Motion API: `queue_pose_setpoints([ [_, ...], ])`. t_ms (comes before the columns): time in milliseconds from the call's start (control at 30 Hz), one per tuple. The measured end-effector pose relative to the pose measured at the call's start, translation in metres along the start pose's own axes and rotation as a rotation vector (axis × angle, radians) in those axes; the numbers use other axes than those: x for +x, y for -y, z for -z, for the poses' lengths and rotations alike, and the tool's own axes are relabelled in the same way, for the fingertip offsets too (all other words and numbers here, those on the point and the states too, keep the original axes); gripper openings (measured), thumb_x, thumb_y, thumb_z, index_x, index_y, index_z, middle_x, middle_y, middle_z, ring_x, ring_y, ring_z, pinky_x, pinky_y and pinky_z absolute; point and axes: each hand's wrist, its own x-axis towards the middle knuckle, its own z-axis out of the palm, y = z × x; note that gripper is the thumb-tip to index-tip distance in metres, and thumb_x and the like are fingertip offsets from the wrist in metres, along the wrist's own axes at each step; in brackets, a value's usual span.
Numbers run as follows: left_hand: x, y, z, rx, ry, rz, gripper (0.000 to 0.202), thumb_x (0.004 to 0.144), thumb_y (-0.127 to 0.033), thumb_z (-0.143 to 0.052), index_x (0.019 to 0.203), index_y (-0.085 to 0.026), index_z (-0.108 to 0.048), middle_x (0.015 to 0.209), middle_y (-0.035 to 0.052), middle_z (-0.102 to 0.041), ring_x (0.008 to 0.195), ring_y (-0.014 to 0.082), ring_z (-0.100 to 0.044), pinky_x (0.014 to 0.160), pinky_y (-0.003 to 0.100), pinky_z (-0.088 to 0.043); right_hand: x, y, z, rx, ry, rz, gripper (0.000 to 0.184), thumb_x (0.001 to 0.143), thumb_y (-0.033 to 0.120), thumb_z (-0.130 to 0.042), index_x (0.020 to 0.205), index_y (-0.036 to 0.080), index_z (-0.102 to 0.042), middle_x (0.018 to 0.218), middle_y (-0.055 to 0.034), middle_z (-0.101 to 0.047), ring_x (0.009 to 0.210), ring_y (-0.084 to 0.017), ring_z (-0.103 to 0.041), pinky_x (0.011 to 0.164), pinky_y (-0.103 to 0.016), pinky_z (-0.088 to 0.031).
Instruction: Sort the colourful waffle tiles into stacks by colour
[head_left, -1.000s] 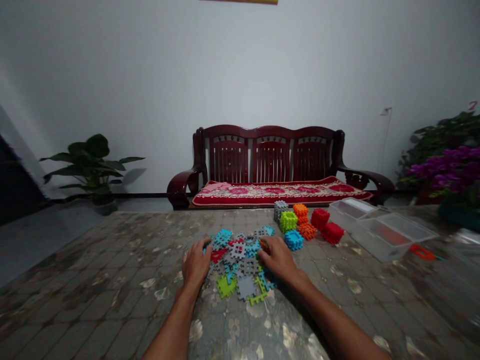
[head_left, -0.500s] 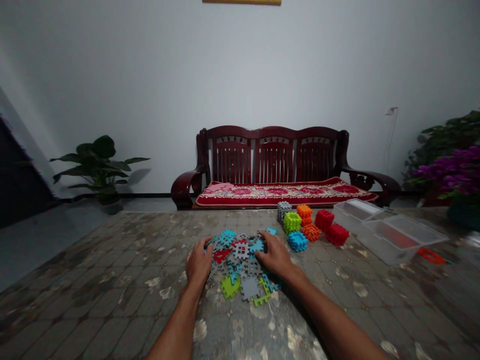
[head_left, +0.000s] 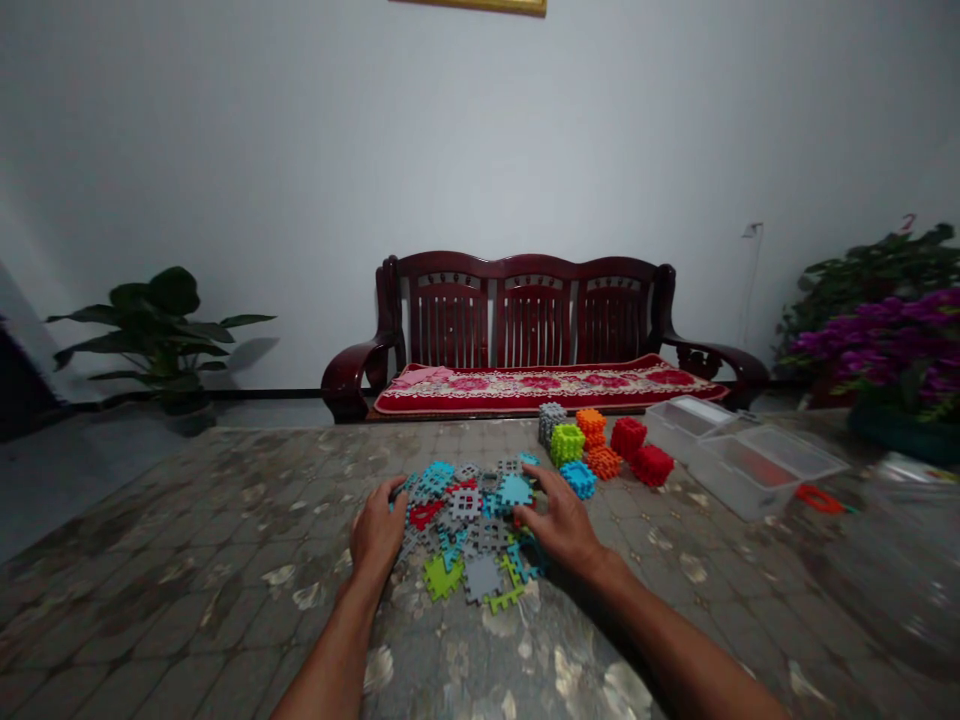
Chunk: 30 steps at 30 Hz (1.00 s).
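Observation:
A loose pile of flat interlocking puzzle tiles, in grey, light blue, red and lime green, lies on the table between my hands. My left hand rests at the pile's left edge, its thumb and fingers apart and curved toward the tiles. On the other side my right hand is open, thumb and forefinger spread beside a light blue tile at the pile's right edge. Its lower fingers are hidden under the palm. Neither hand visibly grips a tile.
Behind my right hand stand several assembled cubes: grey, lime green, blue, orange and red. A clear plastic box lies open further right, near an orange-handled tool. Beyond the table is a wooden bench.
The view has turned slightly right, so the scene sits further left. Both hands stay at the sides of the pile; some tiles beside my right fingers have shifted slightly.

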Motion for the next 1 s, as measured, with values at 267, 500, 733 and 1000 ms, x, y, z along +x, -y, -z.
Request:
queue_pose_setpoints([
  [267,0.001,0.002,-0.002,0.044,-0.020,-0.031,0.034,0.096,-0.027,-0.047,0.122,-0.025,-0.068,0.128,0.0066,-0.072,0.118,0.0224,-0.066,0.102,0.034,-0.048,-0.016,-0.035,0.048,-0.018,-0.275,-0.138,0.050,0.081,0.047,-0.065,0.122,0.019,-0.066,0.113,-0.0121,-0.073,0.092,-0.025,-0.069,0.088,-0.042,-0.056],
  [500,0.001,0.004,-0.003,0.037,-0.013,-0.048,0.035,0.096,-0.028,-0.046,0.124,-0.023,-0.067,0.131,0.0073,-0.071,0.121,0.0233,-0.064,0.104,0.035,-0.047,-0.003,-0.056,0.071,-0.013,-0.452,-0.239,0.060,0.077,0.060,-0.064,0.119,0.017,-0.065,0.114,-0.0147,-0.073,0.090,-0.025,-0.068,0.086,-0.043,-0.055],
  [733,-0.001,0.001,-0.002,0.037,0.002,-0.022,0.033,0.095,-0.028,-0.047,0.121,-0.024,-0.068,0.131,0.0063,-0.071,0.123,0.0247,-0.064,0.105,0.037,-0.047,-0.008,-0.064,0.069,0.009,-0.460,-0.279,0.063,0.076,0.062,-0.064,0.119,0.017,-0.065,0.114,-0.0148,-0.073,0.093,-0.026,-0.068,0.088,-0.043,-0.055],
  [1000,0.001,0.005,-0.004,0.044,-0.009,-0.053,0.034,0.095,-0.028,-0.048,0.120,-0.024,-0.070,0.130,0.0065,-0.072,0.120,0.0255,-0.065,0.104,0.038,-0.048,-0.007,-0.071,0.085,-0.109,-0.491,-0.453,0.071,0.076,0.064,-0.060,0.128,0.016,-0.060,0.114,-0.0145,-0.072,0.092,-0.027,-0.067,0.083,-0.040,-0.052],
])
